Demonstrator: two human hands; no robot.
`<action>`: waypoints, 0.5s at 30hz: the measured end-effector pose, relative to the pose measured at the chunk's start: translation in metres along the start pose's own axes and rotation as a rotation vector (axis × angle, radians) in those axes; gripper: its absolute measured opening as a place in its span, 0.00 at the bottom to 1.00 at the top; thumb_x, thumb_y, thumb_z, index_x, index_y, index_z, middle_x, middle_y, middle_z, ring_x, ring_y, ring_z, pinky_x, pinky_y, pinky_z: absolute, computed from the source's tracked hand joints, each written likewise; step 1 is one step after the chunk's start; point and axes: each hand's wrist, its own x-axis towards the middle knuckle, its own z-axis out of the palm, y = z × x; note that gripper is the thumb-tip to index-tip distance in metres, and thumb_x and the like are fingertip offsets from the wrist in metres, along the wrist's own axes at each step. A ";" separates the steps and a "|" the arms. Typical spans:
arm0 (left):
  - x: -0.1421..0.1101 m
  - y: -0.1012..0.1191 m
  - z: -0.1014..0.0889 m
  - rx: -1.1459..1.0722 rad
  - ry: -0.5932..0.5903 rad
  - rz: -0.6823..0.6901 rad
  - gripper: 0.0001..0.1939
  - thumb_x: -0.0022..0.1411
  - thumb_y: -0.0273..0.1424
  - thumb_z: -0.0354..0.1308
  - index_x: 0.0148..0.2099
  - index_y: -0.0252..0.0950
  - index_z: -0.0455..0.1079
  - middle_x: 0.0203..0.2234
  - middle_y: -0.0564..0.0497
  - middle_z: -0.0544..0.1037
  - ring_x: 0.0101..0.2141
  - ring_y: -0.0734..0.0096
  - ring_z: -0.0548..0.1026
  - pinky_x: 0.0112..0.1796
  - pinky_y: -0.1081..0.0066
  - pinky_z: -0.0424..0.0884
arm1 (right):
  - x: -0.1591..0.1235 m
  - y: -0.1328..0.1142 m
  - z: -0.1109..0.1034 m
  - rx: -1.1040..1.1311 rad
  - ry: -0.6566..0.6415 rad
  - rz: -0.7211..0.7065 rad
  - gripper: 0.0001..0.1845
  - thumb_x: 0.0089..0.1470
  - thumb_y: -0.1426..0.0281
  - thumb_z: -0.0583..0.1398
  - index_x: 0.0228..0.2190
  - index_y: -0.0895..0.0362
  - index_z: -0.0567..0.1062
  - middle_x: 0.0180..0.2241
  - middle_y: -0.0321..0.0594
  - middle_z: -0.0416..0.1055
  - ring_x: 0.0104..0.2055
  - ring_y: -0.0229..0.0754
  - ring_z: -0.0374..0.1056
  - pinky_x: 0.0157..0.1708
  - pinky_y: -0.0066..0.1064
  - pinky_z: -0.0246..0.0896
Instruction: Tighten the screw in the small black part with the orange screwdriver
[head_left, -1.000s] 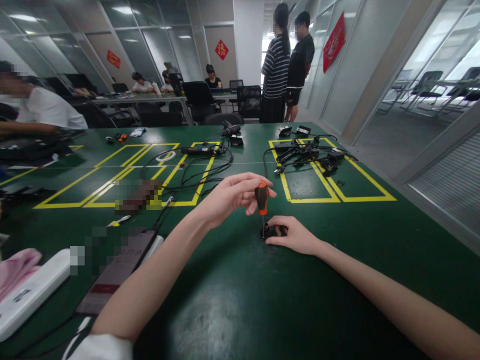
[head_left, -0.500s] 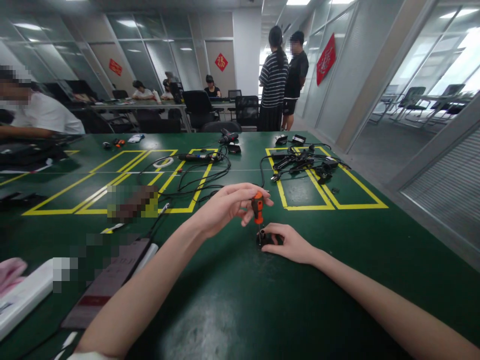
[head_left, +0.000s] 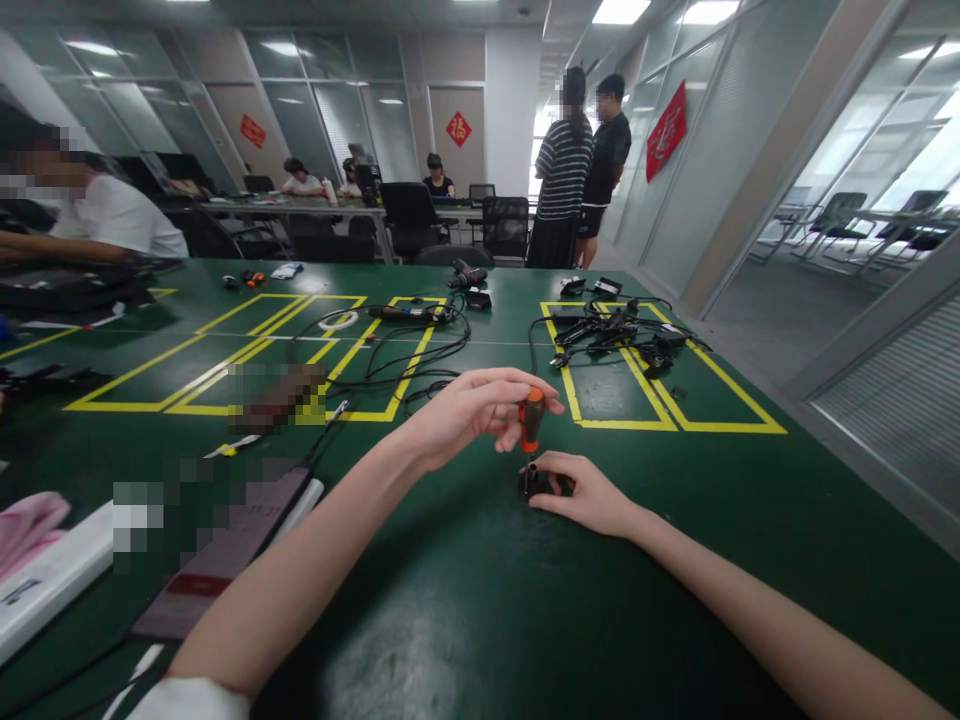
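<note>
The left hand (head_left: 469,410) is pinching the small orange-handled screwdriver (head_left: 531,425) upright; it looks light, stiff. The right hand (head_left: 581,490) is pressing down the small black part (head_left: 541,486).

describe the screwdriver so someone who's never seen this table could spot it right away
On the big green table, look at the near middle, where the person's two hands meet. The screwdriver stands upright there, its handle pinched in the left hand, its tip down on a small black part under the right hand. Its short orange handle is the giveaway.
</note>
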 end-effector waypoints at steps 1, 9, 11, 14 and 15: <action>-0.001 0.001 0.000 0.011 0.006 -0.005 0.14 0.66 0.37 0.63 0.48 0.33 0.79 0.44 0.41 0.81 0.25 0.78 0.73 0.25 0.76 0.68 | 0.000 0.000 0.000 0.002 0.000 0.000 0.19 0.57 0.59 0.68 0.45 0.57 0.79 0.39 0.38 0.74 0.30 0.36 0.65 0.31 0.29 0.61; -0.003 0.001 0.001 0.057 0.064 -0.039 0.15 0.61 0.37 0.69 0.48 0.37 0.79 0.34 0.51 0.78 0.23 0.84 0.69 0.21 0.80 0.57 | 0.000 0.002 0.002 0.027 0.002 0.004 0.18 0.57 0.58 0.68 0.45 0.56 0.80 0.39 0.38 0.75 0.28 0.35 0.64 0.29 0.29 0.59; -0.002 0.001 0.000 0.043 0.043 -0.036 0.15 0.63 0.39 0.66 0.48 0.35 0.79 0.37 0.47 0.80 0.24 0.80 0.73 0.22 0.79 0.60 | 0.000 0.001 0.002 0.023 0.005 0.002 0.18 0.57 0.59 0.68 0.45 0.56 0.80 0.39 0.38 0.74 0.27 0.35 0.63 0.29 0.29 0.59; -0.001 0.003 -0.001 0.013 0.017 -0.036 0.15 0.65 0.39 0.63 0.48 0.34 0.78 0.44 0.42 0.82 0.25 0.76 0.77 0.24 0.76 0.66 | 0.000 0.000 0.001 0.017 0.004 0.003 0.18 0.57 0.60 0.68 0.45 0.56 0.80 0.39 0.38 0.75 0.28 0.35 0.64 0.30 0.29 0.60; -0.001 0.003 0.000 0.016 0.020 -0.036 0.15 0.65 0.38 0.64 0.48 0.34 0.78 0.43 0.42 0.82 0.24 0.76 0.77 0.24 0.76 0.67 | 0.000 0.000 0.001 0.017 0.001 0.004 0.18 0.57 0.60 0.68 0.46 0.56 0.80 0.40 0.38 0.75 0.28 0.35 0.64 0.30 0.29 0.60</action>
